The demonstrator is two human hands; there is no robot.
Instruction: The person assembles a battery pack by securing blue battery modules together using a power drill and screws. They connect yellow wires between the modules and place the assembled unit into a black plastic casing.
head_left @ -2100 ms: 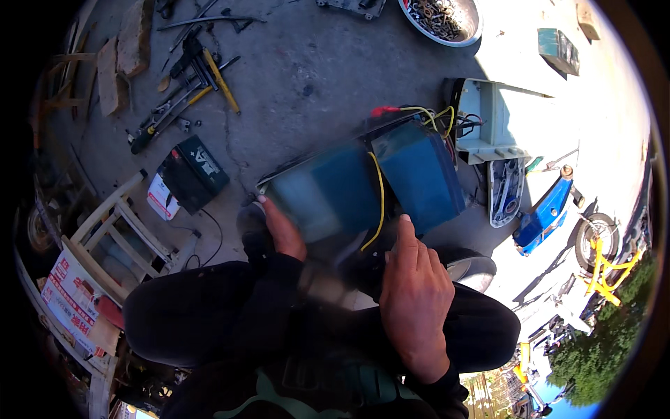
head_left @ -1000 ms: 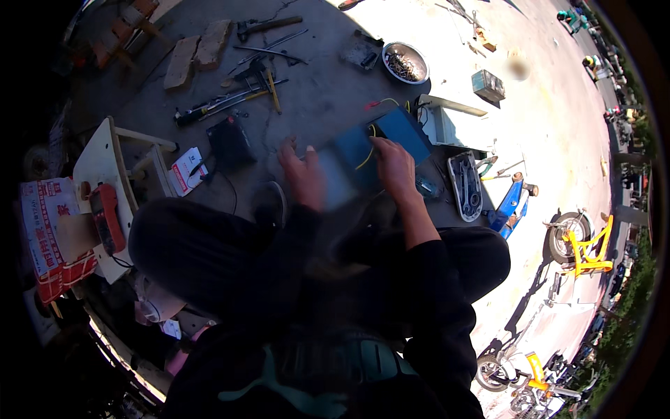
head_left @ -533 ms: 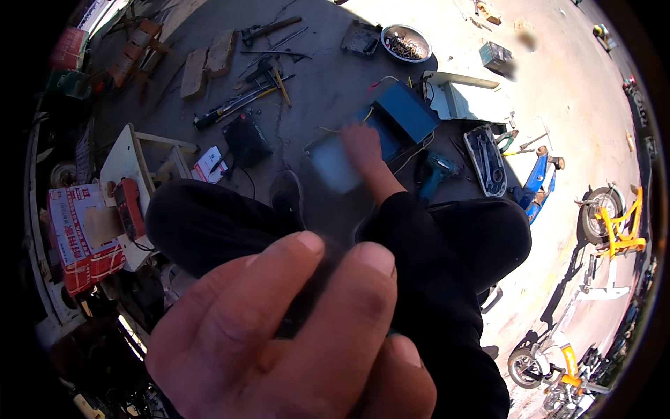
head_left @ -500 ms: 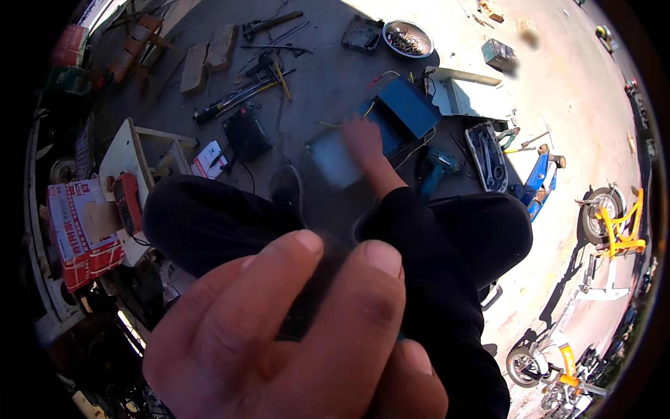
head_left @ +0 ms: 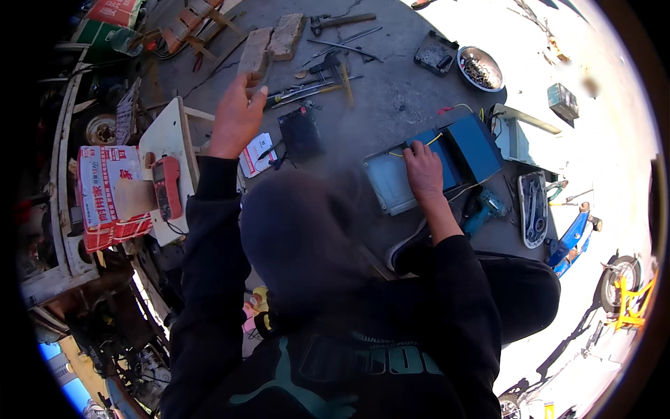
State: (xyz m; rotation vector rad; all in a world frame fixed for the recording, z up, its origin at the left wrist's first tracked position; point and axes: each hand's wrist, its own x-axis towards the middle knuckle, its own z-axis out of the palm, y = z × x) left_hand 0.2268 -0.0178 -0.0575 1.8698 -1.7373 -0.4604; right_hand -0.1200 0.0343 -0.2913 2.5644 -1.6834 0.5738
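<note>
My left hand [head_left: 239,117] is raised at the left, thumb apart from its loosely bent fingers, with nothing visible in it. Beyond it in the view lie two tan bricks [head_left: 257,49]. My right hand [head_left: 424,170] has its fingers curled over a low blue box with a pale grey panel [head_left: 391,183]. A thin yellow wire [head_left: 431,141] runs by the fingertips; whether they pinch it I cannot tell. A taller blue casing [head_left: 474,148] adjoins the box. A teal cordless drill [head_left: 483,209] lies to the right of my right wrist.
A black battery [head_left: 300,133], hammers [head_left: 342,21] and rods lie ahead. Farther right are a metal bowl of small parts [head_left: 481,68], a wrench tray [head_left: 533,209] and a blue jack [head_left: 571,239]. A red multimeter [head_left: 167,187] leans on a stool [head_left: 167,150] at left.
My left hand has moved from close in front of the camera to the upper left. My right hand stays at the blue box. The whole view has shifted, and my left knee is blurred.
</note>
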